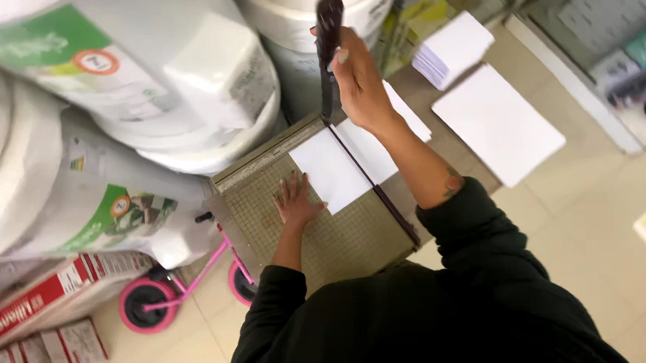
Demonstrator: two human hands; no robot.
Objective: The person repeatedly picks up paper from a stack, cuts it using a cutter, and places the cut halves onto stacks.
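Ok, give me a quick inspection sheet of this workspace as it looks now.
Surface: tiled floor, paper cutter on it.
Job's things: white sheet on the cutter, under the raised blade arm.
Clutter: two paper stacks, big wrapped rolls, boxes, pink wheeled toy.
Hands: left hand flat at the sheet's edge; right hand gripping the blade handle.
Cables: nothing seen.
Surroundings: shelves at right.

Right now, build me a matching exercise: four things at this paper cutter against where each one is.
Things:
1. left hand
2. right hand
3. white sheet
4. paper stack

Places:
A. on the floor beyond the cutter
B. gripping the raised blade handle
C. lying across the blade line
D. flat on the gridded cutter board

Pairs: 1-D, 2-B, 3-C, 4-A
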